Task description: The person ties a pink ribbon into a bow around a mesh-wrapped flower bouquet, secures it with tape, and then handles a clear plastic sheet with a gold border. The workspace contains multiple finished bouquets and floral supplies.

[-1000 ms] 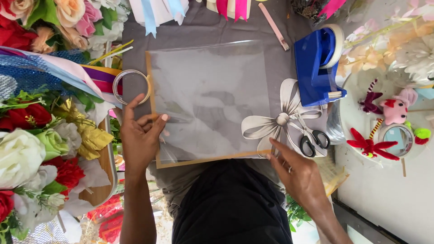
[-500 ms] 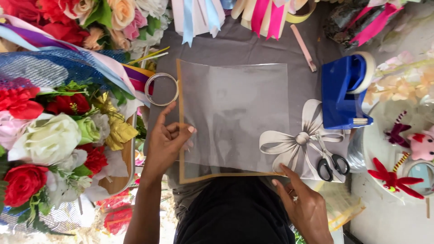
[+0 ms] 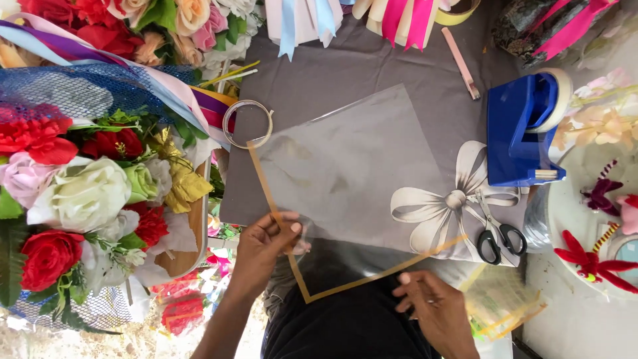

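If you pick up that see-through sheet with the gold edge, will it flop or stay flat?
The clear sheet would probably flop: it looks very thin, and its edge bends where the left hand pinches it. It likely weighs almost nothing. Its glossy surface may slide easily on the grey table cover.

Left hand (image 3: 266,247) closed in a pinching grip, right hand (image 3: 435,312) lower, fingers loosely curled

Grey-clothed table (image 3: 372,73), white surface (image 3: 578,319) beside, daylight
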